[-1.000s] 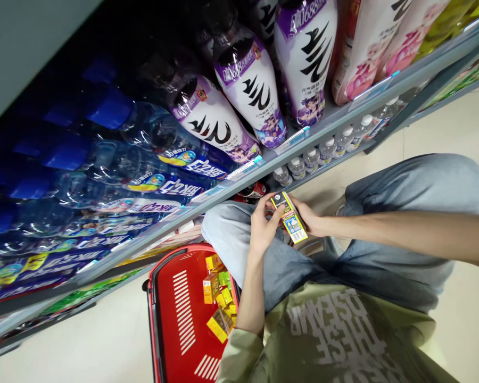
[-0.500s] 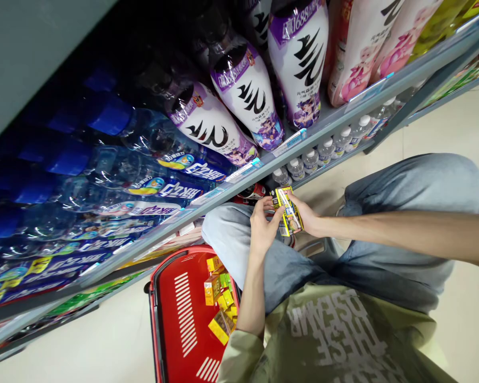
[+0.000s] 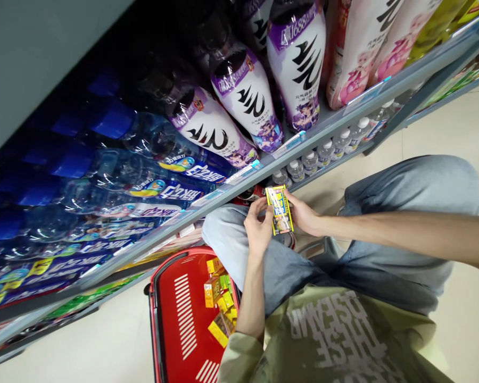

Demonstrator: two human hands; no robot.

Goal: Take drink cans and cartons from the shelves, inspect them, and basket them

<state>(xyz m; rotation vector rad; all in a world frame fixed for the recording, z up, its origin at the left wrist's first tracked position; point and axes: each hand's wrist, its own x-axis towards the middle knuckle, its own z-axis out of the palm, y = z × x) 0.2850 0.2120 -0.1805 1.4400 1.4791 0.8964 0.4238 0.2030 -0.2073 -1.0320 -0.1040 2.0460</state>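
Observation:
Between my two hands is a small yellow-and-black drink carton (image 3: 280, 211), its printed front facing up at me. A pale straw lies slantwise across that front. My left hand (image 3: 258, 226) grips the carton's left edge with bent fingers and thumb. From the other side, my right hand (image 3: 303, 214) holds the right edge, its fingers partly hidden behind the carton. Just below my left forearm, a red shopping basket (image 3: 171, 330) stands on the floor with several small yellow, orange and green boxes (image 3: 221, 329) inside.
A shelf edge (image 3: 207, 198) with price labels runs diagonally above my hands. Blue-capped bottles (image 3: 112, 117) and purple-and-white bottles (image 3: 299, 69) fill that shelf. Small clear bottles (image 3: 325, 153) line the shelf beneath. My bent knees (image 3: 415, 183) flank my hands.
The carton has been turned so its front faces me more squarely, and it has shifted slightly left. Both hands have kept hold of it. The basket and its boxes look the same.

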